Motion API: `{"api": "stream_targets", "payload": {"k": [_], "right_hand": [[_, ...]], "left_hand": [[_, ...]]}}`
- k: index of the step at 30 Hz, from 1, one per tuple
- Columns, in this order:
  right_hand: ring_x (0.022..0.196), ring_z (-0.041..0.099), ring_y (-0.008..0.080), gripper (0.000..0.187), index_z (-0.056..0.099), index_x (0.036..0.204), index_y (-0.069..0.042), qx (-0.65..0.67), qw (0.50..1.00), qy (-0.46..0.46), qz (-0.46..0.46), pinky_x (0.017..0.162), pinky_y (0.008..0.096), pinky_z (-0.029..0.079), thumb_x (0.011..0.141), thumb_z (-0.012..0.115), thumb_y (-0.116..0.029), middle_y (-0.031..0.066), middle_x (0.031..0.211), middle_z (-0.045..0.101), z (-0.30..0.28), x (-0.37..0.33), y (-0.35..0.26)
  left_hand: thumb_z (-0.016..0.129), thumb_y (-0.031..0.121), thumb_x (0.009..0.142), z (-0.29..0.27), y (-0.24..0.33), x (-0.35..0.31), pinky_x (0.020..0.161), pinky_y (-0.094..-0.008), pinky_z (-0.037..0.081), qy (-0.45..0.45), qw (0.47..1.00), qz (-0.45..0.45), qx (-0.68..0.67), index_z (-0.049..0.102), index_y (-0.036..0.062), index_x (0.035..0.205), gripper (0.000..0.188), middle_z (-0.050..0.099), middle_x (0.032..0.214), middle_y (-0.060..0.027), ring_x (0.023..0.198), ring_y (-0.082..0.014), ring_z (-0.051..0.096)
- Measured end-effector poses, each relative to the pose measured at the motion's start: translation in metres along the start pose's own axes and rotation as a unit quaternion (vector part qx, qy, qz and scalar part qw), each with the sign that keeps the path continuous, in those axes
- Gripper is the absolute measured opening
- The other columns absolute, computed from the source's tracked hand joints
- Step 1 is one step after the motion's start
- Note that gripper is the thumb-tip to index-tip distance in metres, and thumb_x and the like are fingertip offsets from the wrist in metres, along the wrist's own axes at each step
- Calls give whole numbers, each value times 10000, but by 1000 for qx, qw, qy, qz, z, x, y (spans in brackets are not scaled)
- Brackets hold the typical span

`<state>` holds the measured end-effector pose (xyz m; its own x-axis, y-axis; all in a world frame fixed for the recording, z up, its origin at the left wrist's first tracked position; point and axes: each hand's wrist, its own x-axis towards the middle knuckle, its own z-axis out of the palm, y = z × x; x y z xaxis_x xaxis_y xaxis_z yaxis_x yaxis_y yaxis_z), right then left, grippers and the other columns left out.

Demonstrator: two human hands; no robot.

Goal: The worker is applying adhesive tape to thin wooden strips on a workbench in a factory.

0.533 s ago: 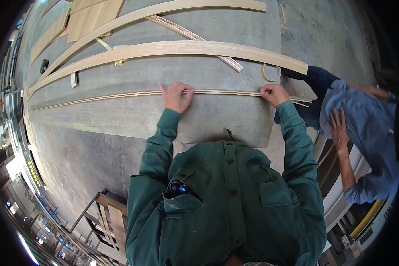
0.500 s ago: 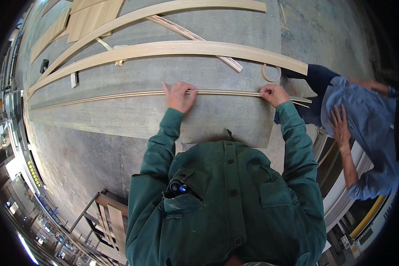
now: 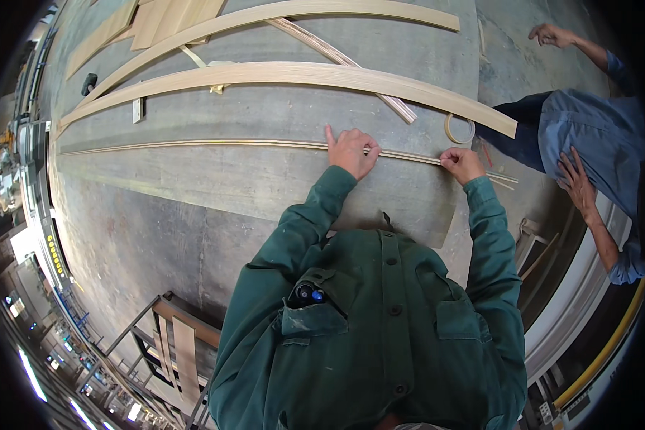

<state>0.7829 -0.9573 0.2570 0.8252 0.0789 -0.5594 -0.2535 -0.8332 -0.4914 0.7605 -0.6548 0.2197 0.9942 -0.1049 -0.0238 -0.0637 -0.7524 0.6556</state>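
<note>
A bundle of long, thin wood strips [image 3: 222, 143] runs across the grey work surface in front of me. My left hand [image 3: 352, 152] pinches the strips between thumb and fingertips, its index finger sticking up and away. Farther right, my right hand [image 3: 464, 165] also pinches them, close to their right end. Beyond my right hand the strip ends fan slightly apart. A roll of tape [image 3: 448, 129] lies on the surface just past my right hand.
Two long pale boards [image 3: 279, 74] lie farther off, across a narrow grooved strip [image 3: 390, 102]. Wide panels [image 3: 166, 27], a dark tool [image 3: 89, 84] and a small block [image 3: 137, 110] are at the far left. A co-worker in blue [image 3: 588, 129] stands at right.
My left hand has slid right along the strips, nearer my right hand. The view has shifted a little. The co-worker has stepped slightly and one of their hands now shows at the far right.
</note>
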Motion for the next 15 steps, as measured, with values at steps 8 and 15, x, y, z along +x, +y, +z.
{"api": "stream_targets", "payload": {"k": [8, 15], "right_hand": [[711, 647, 195, 137, 715, 916, -87, 4, 1000, 7, 4, 702, 333, 509, 825, 689, -186, 81, 783, 690, 3, 1, -1], [706, 643, 196, 140, 713, 911, -76, 16, 1000, 9, -7, 703, 338, 509, 827, 690, -186, 90, 772, 685, 4, 3, 3]], "left_hand": [[717, 392, 759, -56, -71, -10, 1096, -674, 108, 4, 994, -63, 90, 721, 273, 786, 121, 649, 899, 34, 989, -220, 589], [686, 446, 781, -120, -122, -13, 1092, -693, 63, -15, 983, -139, 117, 736, 255, 804, 199, 660, 927, 27, 1020, -222, 585]]}}
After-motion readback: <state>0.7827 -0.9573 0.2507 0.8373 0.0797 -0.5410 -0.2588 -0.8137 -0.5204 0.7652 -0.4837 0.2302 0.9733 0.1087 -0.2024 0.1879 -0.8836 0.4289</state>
